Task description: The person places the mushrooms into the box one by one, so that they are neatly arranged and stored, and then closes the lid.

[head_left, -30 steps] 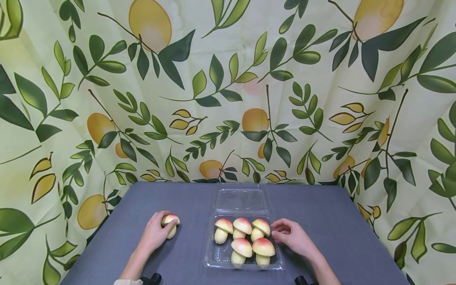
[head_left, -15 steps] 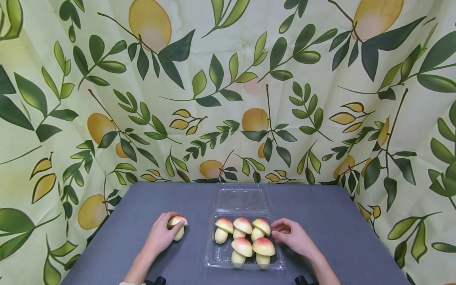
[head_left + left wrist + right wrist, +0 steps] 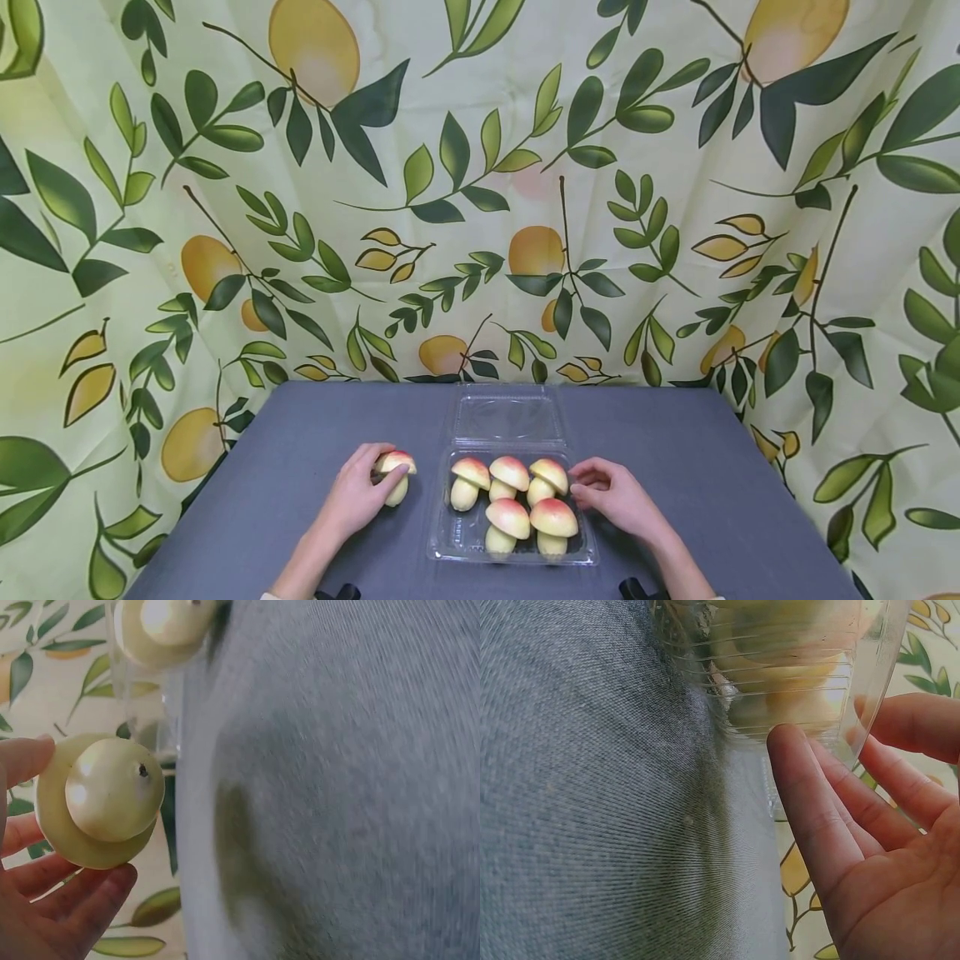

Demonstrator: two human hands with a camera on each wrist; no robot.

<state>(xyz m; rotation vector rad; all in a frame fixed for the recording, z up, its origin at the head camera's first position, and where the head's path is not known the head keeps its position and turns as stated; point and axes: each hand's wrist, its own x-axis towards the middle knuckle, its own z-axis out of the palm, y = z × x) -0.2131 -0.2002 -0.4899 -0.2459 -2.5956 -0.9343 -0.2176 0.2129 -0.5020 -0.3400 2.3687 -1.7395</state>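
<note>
My left hand (image 3: 358, 492) holds a mushroom-shaped piece (image 3: 397, 490) by its red-tinted cap, left of the plastic box. Seen from below in the left wrist view, the held piece (image 3: 116, 791) shows a round pale stem with a dark spot, and its shadow falls on the table. Several matching pieces, one of them the front-right mushroom-shaped piece (image 3: 553, 518), stand in the clear plastic box (image 3: 450, 546); its front-left part is bare. At the box's right side rests my right hand (image 3: 617, 498), its fingertips (image 3: 786, 739) against the ridged wall, fingers loosely extended.
The box's clear lid (image 3: 510, 419) lies folded back behind it. A grey cloth (image 3: 660, 433) covers the table. Fabric printed with leaves and fruit (image 3: 480, 208) hangs along the back and both sides.
My left hand has moved to the right with the mushroom-shaped piece, closer to the box. The right hand has stayed at the box's side.
</note>
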